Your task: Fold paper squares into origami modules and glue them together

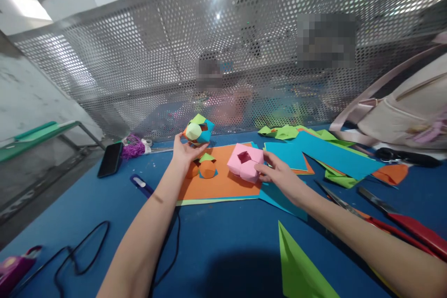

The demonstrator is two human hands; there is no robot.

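Observation:
My left hand (185, 149) holds a small multicoloured folded-paper ball (199, 129) in green, blue and orange, raised above the blue table. In my right hand (275, 172) is a pink folded-paper ball (246, 162) with a square opening on top; the thumb and fingers grip its right side. Beneath both hands lies a stack of orange paper (223, 186) with green and blue sheets under it. Another folded-paper piece (207, 168), orange with a green tip, rests on the stack beside my left wrist.
Scissors (394, 214) with red handles lie at the right by blue sheets (335, 153) and green scraps (284, 131). A phone (110, 159), purple yarn (133, 146) and a black cable (82, 253) are at left. A perforated metal panel (167, 70) rises behind; a bag (412, 111) stands right.

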